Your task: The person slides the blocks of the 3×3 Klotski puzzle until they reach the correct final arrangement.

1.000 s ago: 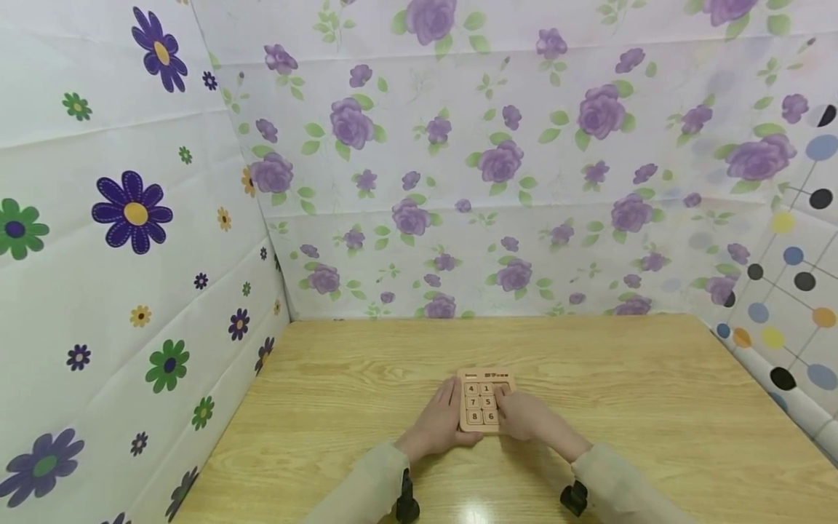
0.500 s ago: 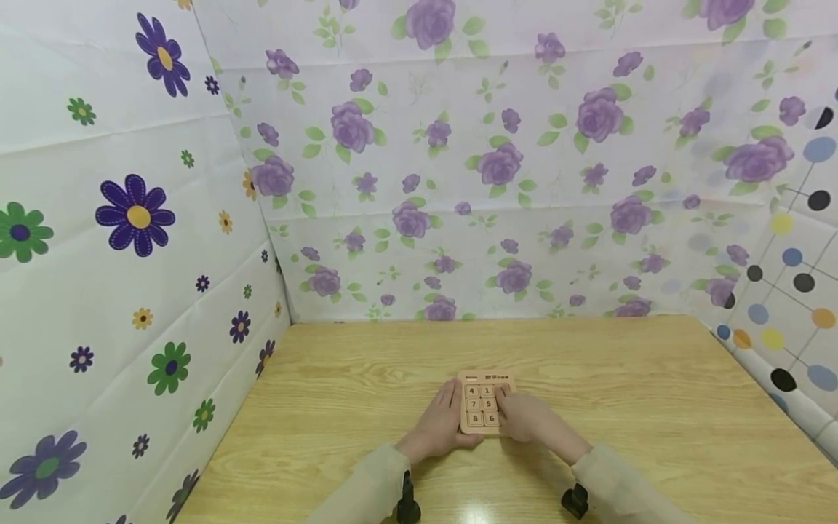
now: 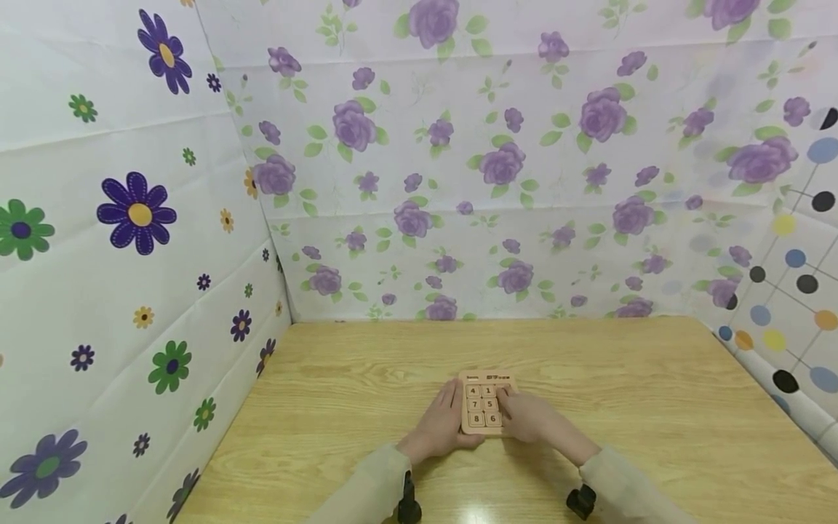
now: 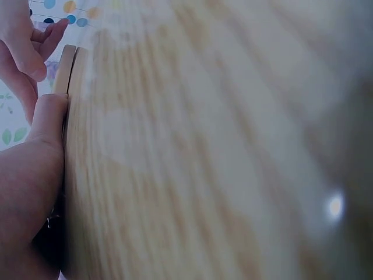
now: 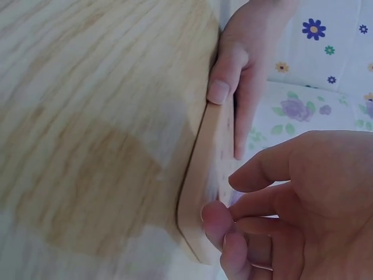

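Observation:
A flat wooden number slide puzzle [image 3: 478,378] lies on the table before the person. Numbered tiles show in its left and middle columns, with 4, 1, 7, 5, 8 and 6 readable. The left hand [image 3: 437,426] grips its near left corner, fingers along the left side and thumb against the near edge. Over the right column is the right hand [image 3: 533,416], which hides most of that column. In the right wrist view, the right hand [image 5: 315,198] has loosely bent fingers, with fingertips at the puzzle's top face; whether they press a tile cannot be made out.
The light wood table [image 3: 340,386] extends around the puzzle. Floral cloth [image 3: 458,182] hangs behind it, with patterned cloth walls on the left [image 3: 118,291] and right [image 3: 785,306]. Black straps with small devices sit at both wrists.

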`<state>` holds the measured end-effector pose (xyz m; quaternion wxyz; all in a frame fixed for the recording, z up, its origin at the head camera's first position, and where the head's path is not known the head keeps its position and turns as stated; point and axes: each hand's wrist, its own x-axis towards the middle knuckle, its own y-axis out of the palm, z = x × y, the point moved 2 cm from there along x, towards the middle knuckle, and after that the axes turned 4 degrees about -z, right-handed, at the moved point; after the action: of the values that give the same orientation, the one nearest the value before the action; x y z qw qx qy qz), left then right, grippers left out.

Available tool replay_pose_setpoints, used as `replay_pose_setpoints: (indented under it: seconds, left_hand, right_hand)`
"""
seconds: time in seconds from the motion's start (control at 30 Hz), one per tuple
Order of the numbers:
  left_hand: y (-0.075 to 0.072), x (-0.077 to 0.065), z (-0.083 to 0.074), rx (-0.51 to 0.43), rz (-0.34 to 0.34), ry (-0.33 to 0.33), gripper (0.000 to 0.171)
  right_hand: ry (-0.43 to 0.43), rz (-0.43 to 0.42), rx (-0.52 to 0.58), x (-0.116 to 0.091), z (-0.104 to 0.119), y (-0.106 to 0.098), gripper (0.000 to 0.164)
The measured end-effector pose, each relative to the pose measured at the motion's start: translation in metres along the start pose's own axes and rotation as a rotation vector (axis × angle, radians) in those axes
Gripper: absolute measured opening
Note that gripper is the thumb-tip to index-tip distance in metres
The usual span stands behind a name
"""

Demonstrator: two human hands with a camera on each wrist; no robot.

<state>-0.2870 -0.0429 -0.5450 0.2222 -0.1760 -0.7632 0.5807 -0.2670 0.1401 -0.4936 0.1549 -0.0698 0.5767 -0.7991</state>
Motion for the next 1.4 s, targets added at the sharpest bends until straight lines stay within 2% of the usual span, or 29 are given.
replay_pose_setpoints:
  seconds: [0.23, 0.47, 0.7, 0.9, 1.1, 1.4]
  left_hand:
    - [0.0, 0.0, -0.001, 0.012, -0.011, 0.006, 0.111]
    - [0.001, 0.0, -0.001, 0.008, -0.015, 0.008, 0.111]
    - [0.001, 0.0, -0.001, 0.001, -0.011, 0.002, 0.111]
    - [0.0, 0.001, -0.001, 0.009, 0.003, -0.012, 0.112]
    - [0.0, 0.002, 0.0, 0.009, 0.01, -0.016, 0.113]
    - [0.001, 0.001, 0.0, 0.015, -0.001, -0.003, 0.112]
  right_hand:
    - [-0.017, -0.011, -0.045, -0.007, 0.007, -0.006, 0.05]
    - [-0.01, 0.022, -0.106, -0.015, 0.008, -0.006, 0.049]
    - [0.006, 0.07, -0.069, -0.024, 0.01, -0.005, 0.052]
    - [0.004, 0.093, -0.101, -0.034, 0.016, -0.009, 0.053]
    - [0.023, 0.129, -0.057, -0.042, 0.021, -0.012, 0.052]
    - [0.036, 0.135, -0.053, -0.046, 0.022, -0.01, 0.053]
